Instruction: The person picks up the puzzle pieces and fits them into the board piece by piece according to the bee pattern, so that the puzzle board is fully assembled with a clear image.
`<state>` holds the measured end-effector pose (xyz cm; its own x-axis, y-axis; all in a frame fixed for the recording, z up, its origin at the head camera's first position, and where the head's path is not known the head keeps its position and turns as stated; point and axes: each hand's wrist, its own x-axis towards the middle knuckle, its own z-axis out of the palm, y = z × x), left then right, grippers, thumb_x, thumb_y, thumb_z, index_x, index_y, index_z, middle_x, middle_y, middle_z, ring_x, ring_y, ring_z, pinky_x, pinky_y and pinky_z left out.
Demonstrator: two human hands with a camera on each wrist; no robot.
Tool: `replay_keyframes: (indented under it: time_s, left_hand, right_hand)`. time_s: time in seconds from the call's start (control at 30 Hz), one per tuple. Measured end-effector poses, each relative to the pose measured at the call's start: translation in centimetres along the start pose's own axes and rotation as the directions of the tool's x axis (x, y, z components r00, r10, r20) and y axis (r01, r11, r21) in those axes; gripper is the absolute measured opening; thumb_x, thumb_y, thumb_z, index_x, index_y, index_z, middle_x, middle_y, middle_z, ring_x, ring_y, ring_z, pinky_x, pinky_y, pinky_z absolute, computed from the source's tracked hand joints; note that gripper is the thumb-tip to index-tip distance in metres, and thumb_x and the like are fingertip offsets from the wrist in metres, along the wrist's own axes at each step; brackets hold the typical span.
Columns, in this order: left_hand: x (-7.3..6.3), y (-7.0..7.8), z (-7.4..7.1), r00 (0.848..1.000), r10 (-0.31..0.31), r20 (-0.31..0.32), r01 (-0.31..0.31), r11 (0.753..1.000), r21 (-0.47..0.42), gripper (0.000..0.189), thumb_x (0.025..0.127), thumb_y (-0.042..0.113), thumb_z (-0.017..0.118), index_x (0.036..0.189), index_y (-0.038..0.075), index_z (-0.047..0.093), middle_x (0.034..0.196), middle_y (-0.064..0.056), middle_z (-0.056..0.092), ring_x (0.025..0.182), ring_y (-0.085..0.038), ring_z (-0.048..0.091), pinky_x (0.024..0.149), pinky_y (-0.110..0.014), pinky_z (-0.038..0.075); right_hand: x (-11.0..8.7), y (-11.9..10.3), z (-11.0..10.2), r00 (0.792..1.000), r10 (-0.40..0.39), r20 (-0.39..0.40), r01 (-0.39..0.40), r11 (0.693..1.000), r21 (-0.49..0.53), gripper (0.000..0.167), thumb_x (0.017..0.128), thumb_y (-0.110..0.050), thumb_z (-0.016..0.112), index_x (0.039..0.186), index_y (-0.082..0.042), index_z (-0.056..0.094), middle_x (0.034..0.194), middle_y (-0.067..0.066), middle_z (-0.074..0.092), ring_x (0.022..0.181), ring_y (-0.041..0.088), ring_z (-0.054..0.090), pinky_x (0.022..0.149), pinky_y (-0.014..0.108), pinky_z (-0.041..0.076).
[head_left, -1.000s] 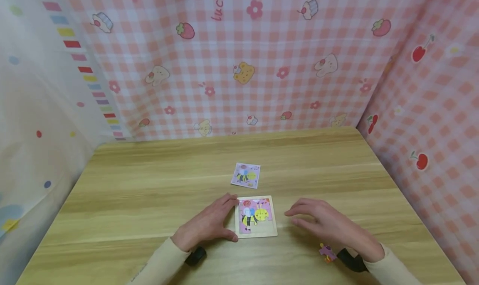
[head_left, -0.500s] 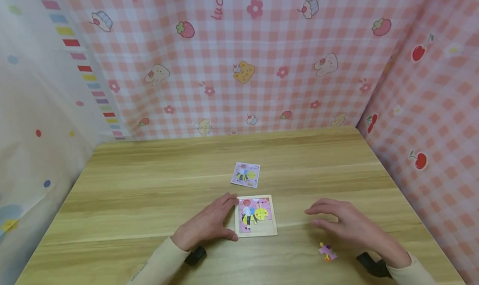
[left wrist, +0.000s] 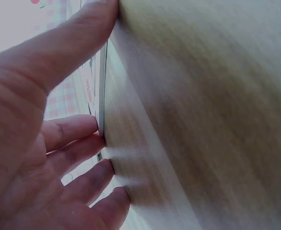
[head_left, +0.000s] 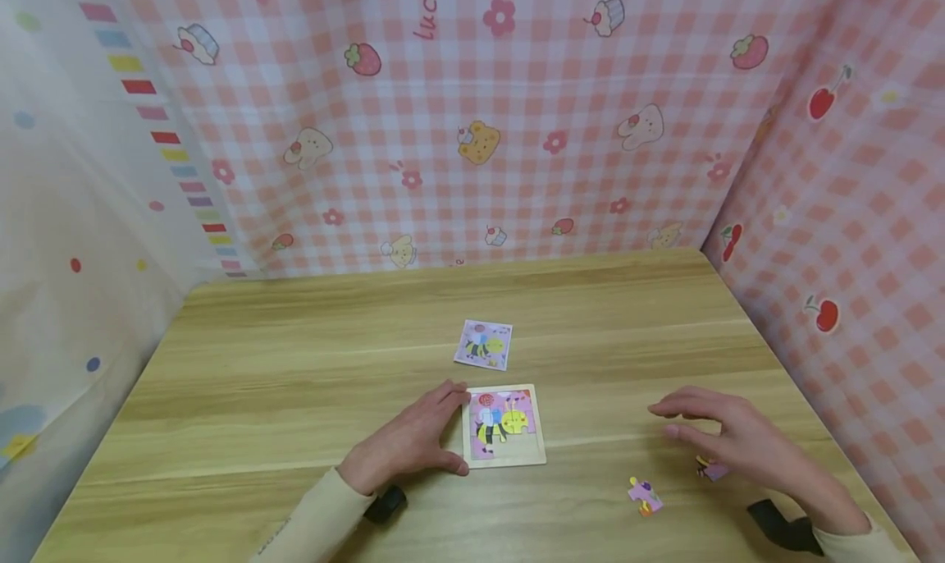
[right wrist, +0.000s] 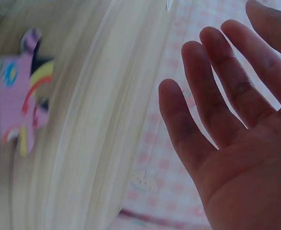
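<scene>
A square wooden puzzle board (head_left: 541, 440) lies on the table with part of a bee picture filled in; bare wood shows at its lower right. My left hand (head_left: 413, 440) rests along its left side, fingertips by the far left corner and thumb by the near left corner. In the left wrist view, that hand's fingers (left wrist: 78, 182) touch the tabletop beside the board's edge. My right hand (head_left: 746, 440) hovers at the right, holding nothing, fingers loosely extended. Below it sits a pink puzzle piece (head_left: 712, 469), partly hidden. Another puzzle piece (head_left: 645, 497) lies to its left.
Beyond the board is a small picture card (head_left: 483, 345) showing the same bee. The wooden table (head_left: 310, 341) is bordered by a checked cloth (head_left: 443, 194) at the back and right, and a pale spotted cloth (head_left: 74, 218) on the left.
My right hand has moved rightward from beside the board, past the loose puzzle piece, and a second piece now shows under it. My left hand has kept its place at the board.
</scene>
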<state>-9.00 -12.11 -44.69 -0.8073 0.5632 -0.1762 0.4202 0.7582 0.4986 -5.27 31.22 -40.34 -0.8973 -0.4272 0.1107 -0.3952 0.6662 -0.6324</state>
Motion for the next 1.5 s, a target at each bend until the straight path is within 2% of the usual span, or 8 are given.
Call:
replay_keyframes:
  time_s: [0.13,0.3,0.57,0.83,1.1,1.2,1.3,1.5]
  left_hand:
    - [0.0,0.0,0.1,1.0,0.002,0.0,-0.002,1.0,-0.001,0.094,0.074,0.039,0.094,0.148,0.002,0.049,0.158,-0.016,0.042,0.145,-0.034,0.042,0.12,-0.049,0.035]
    - [0.0,-0.1,0.2,1.0,0.0,0.002,0.0,1.0,0.005,0.094,0.075,0.041,0.094,0.148,0.003,0.048,0.158,-0.015,0.042,0.144,-0.033,0.042,0.119,-0.049,0.036]
    - [0.0,-0.1,0.3,1.0,-0.01,0.008,0.01,1.0,0.004,0.094,0.075,0.041,0.093,0.149,0.003,0.048,0.16,-0.015,0.041,0.146,-0.034,0.04,0.12,-0.049,0.034]
    - [-0.1,0.0,0.4,1.0,-0.007,0.015,0.007,1.0,0.01,0.094,0.075,0.04,0.094,0.149,0.003,0.048,0.158,-0.015,0.042,0.144,-0.033,0.042,0.12,-0.048,0.035]
    - [0.0,-0.1,0.4,1.0,-0.004,0.01,0.004,1.0,0.019,0.094,0.075,0.04,0.094,0.148,0.003,0.049,0.157,-0.014,0.043,0.143,-0.032,0.044,0.119,-0.047,0.037]
    - [0.0,-0.1,0.4,1.0,-0.002,0.009,0.002,1.0,0.021,0.094,0.075,0.041,0.094,0.148,0.003,0.048,0.157,-0.014,0.043,0.143,-0.032,0.044,0.119,-0.047,0.037]
    - [0.0,-0.1,0.3,1.0,-0.003,0.011,0.003,1.0,0.013,0.095,0.075,0.04,0.094,0.149,0.002,0.048,0.158,-0.015,0.042,0.143,-0.033,0.043,0.119,-0.048,0.036]
    - [0.2,-0.2,0.2,1.0,0.0,0.007,0.0,1.0,-0.004,0.095,0.075,0.039,0.094,0.149,0.003,0.047,0.157,-0.015,0.042,0.141,-0.032,0.045,0.119,-0.048,0.037]
  right_hand:
    - [-0.7,0.8,-0.8,0.998,0.053,0.025,-0.054,0.998,0.042,0.025,0.097,-0.018,0.074,0.122,-0.016,0.075,0.119,-0.006,0.072,0.104,0.0,0.063,0.076,0.025,0.058]
    - [-1.6,2.2,-1.5,0.999,0.048,0.016,-0.049,0.999,0.018,0.026,0.096,-0.016,0.075,0.122,-0.017,0.075,0.117,-0.01,0.072,0.105,-0.003,0.063,0.08,0.02,0.055]
    - [-2.8,5.1,-1.6,0.999,-0.021,0.033,0.018,0.996,0.087,0.027,0.092,-0.003,0.075,0.119,-0.004,0.073,0.118,-0.013,0.071,0.104,-0.004,0.062,0.08,0.013,0.052]
    - [-4.1,7.2,-1.6,0.994,-0.071,0.081,0.061,0.99,0.128,0.033,0.089,0.001,0.078,0.121,-0.002,0.071,0.117,-0.008,0.073,0.105,-0.003,0.063,0.084,0.011,0.051]
    - [-4.6,8.1,-1.3,0.989,-0.066,0.133,0.049,0.991,0.123,0.032,0.09,-0.004,0.078,0.122,-0.008,0.073,0.116,-0.004,0.072,0.107,-0.002,0.062,0.086,0.008,0.046]
    - [-4.8,8.3,-1.1,0.99,-0.056,0.128,0.043,0.994,0.095,0.032,0.09,-0.006,0.079,0.121,-0.011,0.073,0.117,-0.007,0.071,0.108,-0.004,0.059,0.087,0.005,0.041]
    - [-5.0,8.5,-0.9,0.99,-0.082,0.112,0.072,0.994,0.086,0.033,0.088,-0.005,0.08,0.12,-0.012,0.073,0.117,-0.006,0.069,0.108,-0.003,0.058,0.089,0.003,0.038]
    - [-4.9,8.7,-0.7,0.986,-0.114,0.124,0.1,0.988,0.115,0.034,0.089,-0.003,0.079,0.121,-0.011,0.072,0.118,-0.002,0.064,0.107,-0.001,0.057,0.087,0.006,0.042]
